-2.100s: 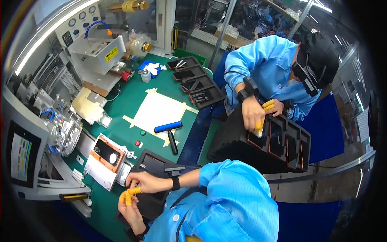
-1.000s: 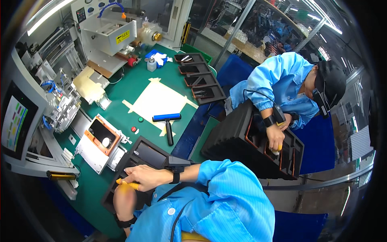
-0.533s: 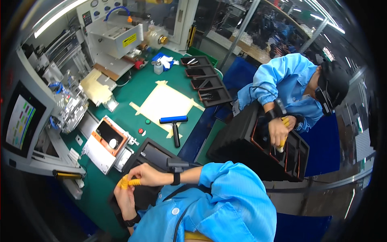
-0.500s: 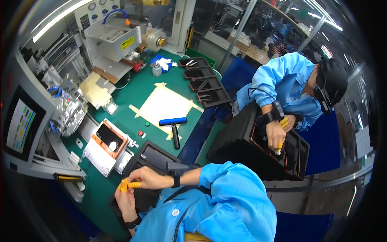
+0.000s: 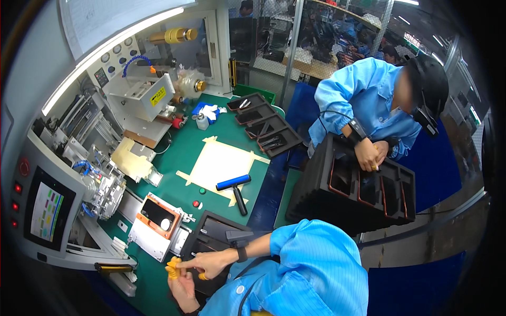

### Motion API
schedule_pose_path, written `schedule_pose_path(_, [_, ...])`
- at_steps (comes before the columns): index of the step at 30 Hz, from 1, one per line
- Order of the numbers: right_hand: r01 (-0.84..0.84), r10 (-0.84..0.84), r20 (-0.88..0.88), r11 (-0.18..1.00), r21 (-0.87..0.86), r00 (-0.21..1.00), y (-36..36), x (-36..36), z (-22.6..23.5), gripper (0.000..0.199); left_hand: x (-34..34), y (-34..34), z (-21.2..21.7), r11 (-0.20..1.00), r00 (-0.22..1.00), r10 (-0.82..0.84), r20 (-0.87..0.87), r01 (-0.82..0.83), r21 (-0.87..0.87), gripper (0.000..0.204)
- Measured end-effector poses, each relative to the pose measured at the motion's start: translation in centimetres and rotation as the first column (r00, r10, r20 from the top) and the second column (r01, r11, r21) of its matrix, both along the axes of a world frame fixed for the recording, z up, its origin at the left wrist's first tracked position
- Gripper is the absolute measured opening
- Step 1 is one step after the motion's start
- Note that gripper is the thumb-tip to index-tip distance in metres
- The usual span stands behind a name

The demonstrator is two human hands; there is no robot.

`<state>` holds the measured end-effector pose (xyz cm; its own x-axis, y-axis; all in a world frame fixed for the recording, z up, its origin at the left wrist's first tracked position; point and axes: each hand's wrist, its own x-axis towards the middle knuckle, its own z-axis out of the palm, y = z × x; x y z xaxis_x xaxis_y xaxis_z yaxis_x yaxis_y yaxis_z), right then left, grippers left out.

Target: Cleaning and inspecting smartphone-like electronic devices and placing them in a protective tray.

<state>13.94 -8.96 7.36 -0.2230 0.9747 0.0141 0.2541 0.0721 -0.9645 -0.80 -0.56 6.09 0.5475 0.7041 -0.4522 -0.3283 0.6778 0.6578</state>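
Yellow finger covers [image 5: 173, 269]: on the left hand [image 5: 183, 287], upright, long axis towards twelve o'clock.
Right hand [image 5: 213, 263]: two o'clock from left, index extended to the covers; whether either hand grips, cannot tell.
Table [image 5: 169, 185]: green.
Co-worker [image 5: 363, 84]: between one and two o'clock.

head fisheye | faces down | green bench [image 5: 176, 166] near | rim too dark to tell
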Motion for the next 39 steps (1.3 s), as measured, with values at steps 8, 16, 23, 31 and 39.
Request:
schedule_pose_path(8, [-0.016, 0.016, -0.145, 1.000, 0.003, 0.989, 0.8, -0.4, -2.0, 0.087, 1.4, -1.4, -1.4, 0.980, 0.986, -0.120, 0.120, 0.098, 0.174, 0.027])
schedule_pose_path(16, [-0.095, 0.089, -0.320, 0.995, -0.005, 0.943, 0.8, -0.7, -1.0, 0.070, 1.0, -0.1, 0.2, 0.963, 0.982, -0.186, -0.026, 0.187, 0.192, 0.033])
schedule_pose_path(23, [-0.058, 0.035, -0.261, 0.995, -0.080, 0.965, 0.4, -0.3, -0.7, 0.093, 1.8, -0.5, 0.1, 0.968, 0.987, -0.147, -0.069, 0.158, 0.196, 0.036])
schedule_pose_path(31, [0.081, -0.127, -0.201, 0.972, -0.221, 0.971, 1.2, 2.8, 1.3, 0.026, 3.1, -2.4, 1.6, 0.835, 0.914, 0.200, -0.354, 0.030, 0.550, 0.023])
schedule_pose_path(39, [-0.246, -0.456, -0.884, 0.850, -0.466, 0.101, 1.3, 4.0, 0.3, 0.049, 4.8, -4.4, 2.4, 0.424, 0.824, 0.315, -0.471, 0.322, 0.847, 0.020])
